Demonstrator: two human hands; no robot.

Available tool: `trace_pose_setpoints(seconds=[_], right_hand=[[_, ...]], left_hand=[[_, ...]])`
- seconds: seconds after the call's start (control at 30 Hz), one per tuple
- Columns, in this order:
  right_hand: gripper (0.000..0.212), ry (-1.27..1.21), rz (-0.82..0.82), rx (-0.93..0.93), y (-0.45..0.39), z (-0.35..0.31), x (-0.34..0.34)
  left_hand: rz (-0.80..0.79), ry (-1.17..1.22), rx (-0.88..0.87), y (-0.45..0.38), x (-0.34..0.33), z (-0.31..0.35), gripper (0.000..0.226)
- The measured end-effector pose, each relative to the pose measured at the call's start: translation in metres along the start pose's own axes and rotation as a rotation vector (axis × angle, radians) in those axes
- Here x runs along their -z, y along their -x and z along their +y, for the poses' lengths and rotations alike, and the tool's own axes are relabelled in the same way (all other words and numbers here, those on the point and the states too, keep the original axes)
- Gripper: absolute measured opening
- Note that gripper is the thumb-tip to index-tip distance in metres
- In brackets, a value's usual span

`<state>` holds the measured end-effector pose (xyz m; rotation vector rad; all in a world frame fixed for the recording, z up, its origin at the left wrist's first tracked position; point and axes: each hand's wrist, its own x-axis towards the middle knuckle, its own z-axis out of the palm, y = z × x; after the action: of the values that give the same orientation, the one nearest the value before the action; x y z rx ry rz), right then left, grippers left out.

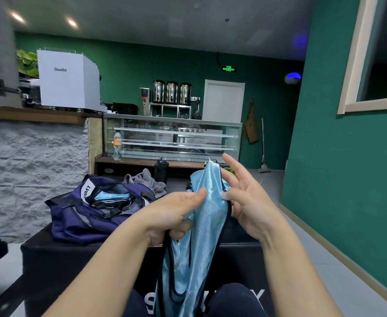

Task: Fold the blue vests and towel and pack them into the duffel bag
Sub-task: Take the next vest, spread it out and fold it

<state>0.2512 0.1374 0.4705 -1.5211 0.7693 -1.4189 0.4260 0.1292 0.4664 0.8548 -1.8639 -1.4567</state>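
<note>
Above the black table (51, 255), left hand (169, 213) gripping blue vest (206, 225), right hand (245, 200) pinching it, fingers splayed

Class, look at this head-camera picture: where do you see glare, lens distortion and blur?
Head view: two ceiling lights blow out to white glare; a blue flare spot floats by the right wall; the wide lens bends the window frame and walls at the edges; the vest and both hands look fairly sharp, the far counter softer.
</note>
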Motion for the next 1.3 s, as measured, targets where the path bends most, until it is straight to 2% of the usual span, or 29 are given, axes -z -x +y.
trace_pose_setpoints(seconds=[0.13,0.23,0.33,0.47,0.6,0.7,0.77,0.87,1.0,1.13,1.2,1.23,1.3], right_hand=[[0.081,0.006,-0.008,-0.015,0.003,-0.002,-0.001],[0.087,-0.005,-0.026,-0.026,0.003,-0.002,0.0],[0.087,-0.003,-0.027,-0.035,0.001,-0.002,0.001],[0.079,0.026,-0.022,-0.022,0.0,-0.003,0.003],[0.063,0.2,0.058,-0.044,-0.004,0.005,0.007],[0.045,0.274,0.111,-0.043,-0.003,0.005,0.002],[0.043,0.322,0.158,-0.045,-0.001,0.003,-0.002],[0.03,0.402,0.19,-0.01,0.0,0.001,-0.005],[0.019,0.669,0.177,0.073,0.003,-0.004,-0.006],[0.006,0.777,0.282,0.139,0.001,-0.003,-0.005],[0.005,0.733,0.282,0.125,0.002,-0.003,-0.005],[0.002,0.643,0.256,0.119,0.003,-0.004,-0.007],[0.011,0.434,0.213,0.13,0.006,-0.004,-0.011]], left_hand=[[0.063,0.25,0.001,-0.002,0.006,0.0,0.024],[0.046,0.43,-0.027,0.0,0.009,0.002,0.041],[0.083,0.483,-0.082,0.003,0.009,0.003,0.057],[0.142,0.364,-0.208,0.003,0.006,0.004,0.07],[0.337,0.197,-0.325,0.002,0.008,0.007,0.059],[0.475,-0.17,-0.411,0.006,0.008,0.01,0.042],[0.546,-0.431,-0.453,0.006,0.011,0.01,0.034],[0.592,-0.612,-0.445,0.006,0.015,0.01,0.029],[0.617,-0.683,-0.433,0.005,0.023,0.008,0.024],[0.618,-0.639,-0.355,0.007,0.027,0.012,0.013],[0.601,-0.599,-0.326,0.007,0.029,0.012,0.012],[0.598,-0.579,-0.31,0.006,0.03,0.011,0.014],[0.578,-0.514,-0.27,0.003,0.034,0.007,0.017]])
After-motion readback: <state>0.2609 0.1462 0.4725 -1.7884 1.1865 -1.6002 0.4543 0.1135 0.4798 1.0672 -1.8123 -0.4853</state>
